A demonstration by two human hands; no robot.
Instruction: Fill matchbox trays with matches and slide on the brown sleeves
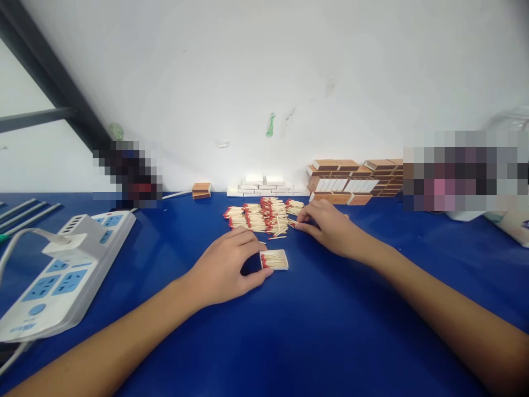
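Note:
My left hand (229,264) grips the left end of a small white matchbox tray (286,260) between thumb and fingers. Inside the tray lie several red-headed matches (273,259). Beyond it, a heap of loose matches (264,215) is spread on the blue table. At the heap's right edge, my right hand (326,225) pinches with thumb and index finger at matches there; exactly how many it holds is hard to make out.
Behind the heap, white matchbox trays (264,187) are stacked against the wall. To their right stand piled brown matchboxes (351,182), and a small pair of matchboxes (201,190) sits further left. A white power strip (70,281) with a plug occupies the left side of the blue table (264,342).

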